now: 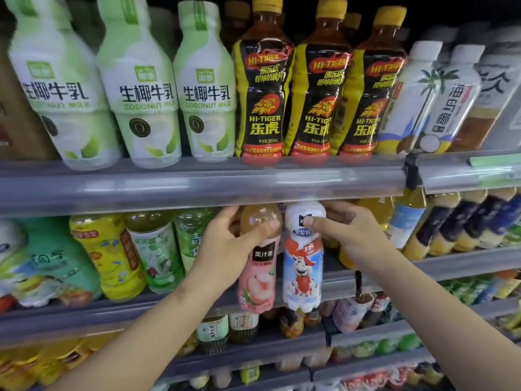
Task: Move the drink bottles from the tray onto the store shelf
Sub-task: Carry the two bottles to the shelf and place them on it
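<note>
My left hand (225,246) grips the upper part of a pink peach juice bottle (258,280), held upright in front of the middle shelf (451,266). Right beside it, my right hand (349,230) grips the neck of a white strawberry milk bottle (303,275) with a cartoon cow on its label. Both bottle tops sit just under the rail of the upper shelf (197,184). Their bases hang level with the middle shelf's front edge. No tray is in view.
Coconut milk bottles (141,88) and black Hi-Tiger bottles (318,86) fill the upper shelf. Green and yellow tea bottles (110,255) stand left of my hands, dark-labelled juice bottles (451,224) to the right. Lower shelves hold several more drinks.
</note>
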Available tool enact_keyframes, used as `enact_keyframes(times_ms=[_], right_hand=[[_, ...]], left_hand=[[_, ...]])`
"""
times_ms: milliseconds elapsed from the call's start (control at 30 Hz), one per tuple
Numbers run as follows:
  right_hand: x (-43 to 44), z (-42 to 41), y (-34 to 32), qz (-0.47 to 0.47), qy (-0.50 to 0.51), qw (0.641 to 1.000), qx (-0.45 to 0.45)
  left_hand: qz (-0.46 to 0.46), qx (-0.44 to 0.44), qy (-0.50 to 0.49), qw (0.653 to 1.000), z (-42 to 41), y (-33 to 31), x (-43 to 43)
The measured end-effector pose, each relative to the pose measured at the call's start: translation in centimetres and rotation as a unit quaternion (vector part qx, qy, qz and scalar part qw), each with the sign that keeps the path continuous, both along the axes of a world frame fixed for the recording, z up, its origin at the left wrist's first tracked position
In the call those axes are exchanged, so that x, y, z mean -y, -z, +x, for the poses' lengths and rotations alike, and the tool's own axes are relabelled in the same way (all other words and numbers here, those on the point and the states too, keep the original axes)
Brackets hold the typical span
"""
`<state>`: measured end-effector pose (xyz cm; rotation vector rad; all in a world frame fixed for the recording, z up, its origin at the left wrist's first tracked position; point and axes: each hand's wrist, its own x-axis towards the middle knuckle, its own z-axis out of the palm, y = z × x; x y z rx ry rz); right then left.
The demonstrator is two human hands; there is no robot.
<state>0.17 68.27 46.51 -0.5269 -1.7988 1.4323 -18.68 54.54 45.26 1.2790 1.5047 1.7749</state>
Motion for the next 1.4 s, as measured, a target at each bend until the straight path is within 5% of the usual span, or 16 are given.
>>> enact_keyframes(times_ms=[800,1400], right_hand=[[-2.6,-1.1,0.7,0.039,-0.028,0.999,0.015],[-2.9,-0.2,2.2,0.04,-0.005,0.998,0.041]], left_hand=[[0.052,0.02,-0.026,0.998,0.3,0.9,-1.3],[-0.004,-0.086,-0.066,0.994,0.3,1.6,-0.8]])
